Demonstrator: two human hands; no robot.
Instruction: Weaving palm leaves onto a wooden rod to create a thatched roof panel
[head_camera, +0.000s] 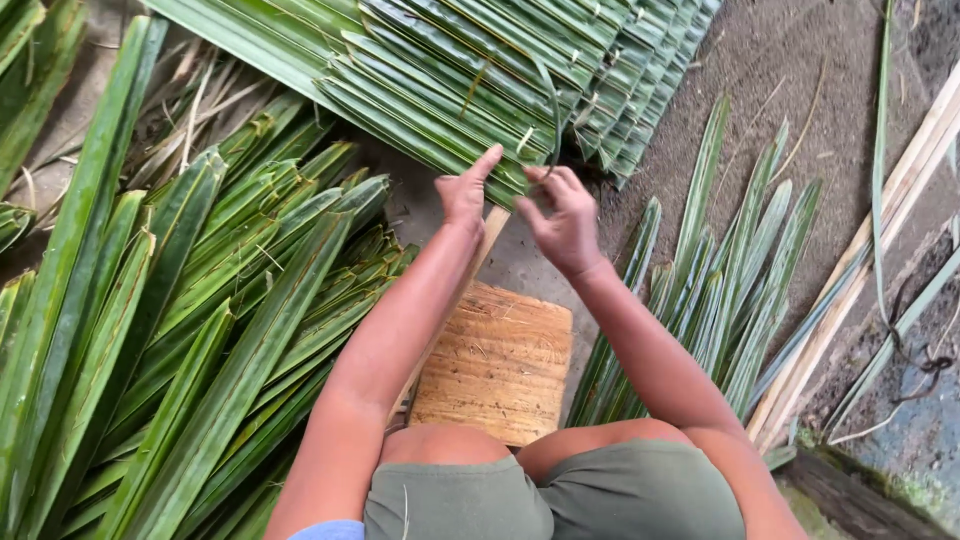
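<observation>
A person sits low over bare ground, knees in grey-green shorts at six o'clock, both arms stretched forward toward twelve o'clock.

The left hand (465, 190) rests on the near edge of a thatch panel (450, 80), index finger pointing up and out, the other fingers bent; it presses the leaves rather than clasping anything. The right hand (562, 220), just beside it at one o'clock, has thumb and fingertips pinched on a thin green strip (553, 115) that arcs up and over the panel's edge like a curved thread.

The panel fills the top of the view, from eleven to one o'clock. It is made of long, glossy, ribbed palm leaves folded and overlapped in neat stepped rows, pinned with small pale stitches. A pale flat stick (492, 228) runs out from under it toward the person, between the forearms.

Below the hands, at the centre, stands a round wood block (497, 362), tan, fibrous and rough on top.

At nine o'clock lies a deep heap of loose leaves (200, 320), blade-shaped, creased down the middle, bright green. A smaller fan of leaves (720, 290), paler and silvery, lies at three o'clock. Beyond it, pale split slats (880, 240) slant across gritty brown dirt (770, 70).
</observation>
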